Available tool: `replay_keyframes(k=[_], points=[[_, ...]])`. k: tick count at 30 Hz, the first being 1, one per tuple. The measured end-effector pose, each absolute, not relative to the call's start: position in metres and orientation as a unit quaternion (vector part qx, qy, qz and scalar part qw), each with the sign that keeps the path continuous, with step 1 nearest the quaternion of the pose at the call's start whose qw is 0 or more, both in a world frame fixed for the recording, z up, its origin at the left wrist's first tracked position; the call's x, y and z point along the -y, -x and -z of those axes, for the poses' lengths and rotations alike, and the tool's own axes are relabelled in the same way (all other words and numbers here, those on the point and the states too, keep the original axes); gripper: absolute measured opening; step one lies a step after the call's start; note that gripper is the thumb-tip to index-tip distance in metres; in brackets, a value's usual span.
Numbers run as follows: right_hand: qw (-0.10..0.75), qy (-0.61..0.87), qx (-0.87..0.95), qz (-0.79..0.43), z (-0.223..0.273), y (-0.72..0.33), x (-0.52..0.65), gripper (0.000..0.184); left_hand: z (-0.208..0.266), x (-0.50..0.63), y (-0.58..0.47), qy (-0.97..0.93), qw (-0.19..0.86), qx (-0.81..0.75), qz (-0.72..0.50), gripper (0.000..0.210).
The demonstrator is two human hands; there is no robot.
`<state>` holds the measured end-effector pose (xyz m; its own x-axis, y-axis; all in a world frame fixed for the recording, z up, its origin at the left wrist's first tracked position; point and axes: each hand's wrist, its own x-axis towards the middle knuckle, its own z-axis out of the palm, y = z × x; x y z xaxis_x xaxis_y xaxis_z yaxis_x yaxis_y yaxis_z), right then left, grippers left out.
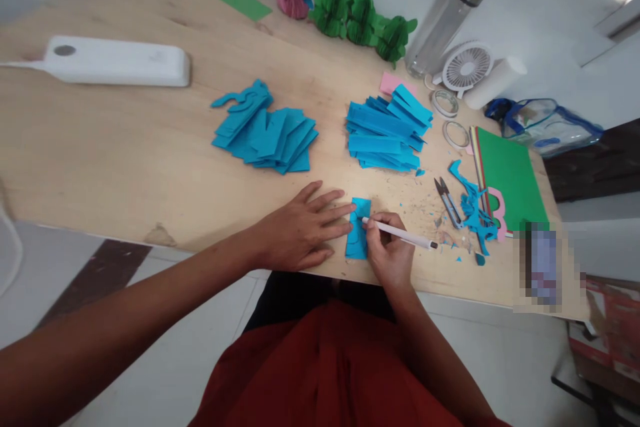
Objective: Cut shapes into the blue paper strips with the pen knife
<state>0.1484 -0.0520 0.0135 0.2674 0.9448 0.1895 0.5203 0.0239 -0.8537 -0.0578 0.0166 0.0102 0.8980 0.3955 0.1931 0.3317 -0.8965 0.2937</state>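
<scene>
A small strip of blue paper (357, 245) lies near the table's front edge, with dark curved lines drawn on it. Spread flat, my left hand (300, 230) rests on the table, its fingertips at the strip's left edge. My right hand (393, 250) grips a white pen (407, 235), whose tip meets the strip's upper part. Beyond the strip lies a pile of blue paper strips (383, 130). To its left is a stack of folded blue paper pieces (273, 140) with a curvy cut-out on top.
Thread snips (449, 202), blue paper scraps (473, 203) and green paper sheets (515, 180) lie at right. Tape rolls (445, 104), a small fan (466, 67) and a bottle (447, 23) are behind. Green paper ornaments (361, 13) line the wall; a white power strip (120, 61) sits left.
</scene>
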Motion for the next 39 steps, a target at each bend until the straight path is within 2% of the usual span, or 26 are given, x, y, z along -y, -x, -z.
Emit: replay_keyframes(k=[19,28,32,39], points=[[0.45,0.653,0.56,-0.24,-0.02,-0.147,0.053,0.009,-0.015,-0.016,0.058,-0.966,0.127,-0.189,-0.124,0.044],[0.526,0.626,0.499,-0.288,-0.025,-0.147,0.054,0.013,-0.013,-0.016,0.058,-0.967,0.12,-0.189,-0.125,0.044],[0.47,0.611,0.574,-0.277,-0.027,-0.153,0.065,0.014,-0.011,-0.016,0.058,-0.966,0.121,-0.184,-0.134,0.044],[0.332,0.59,0.728,-0.106,-0.028,-0.155,0.082,0.025,-0.012,-0.016,0.057,-0.967,0.117,-0.186,-0.129,0.044]])
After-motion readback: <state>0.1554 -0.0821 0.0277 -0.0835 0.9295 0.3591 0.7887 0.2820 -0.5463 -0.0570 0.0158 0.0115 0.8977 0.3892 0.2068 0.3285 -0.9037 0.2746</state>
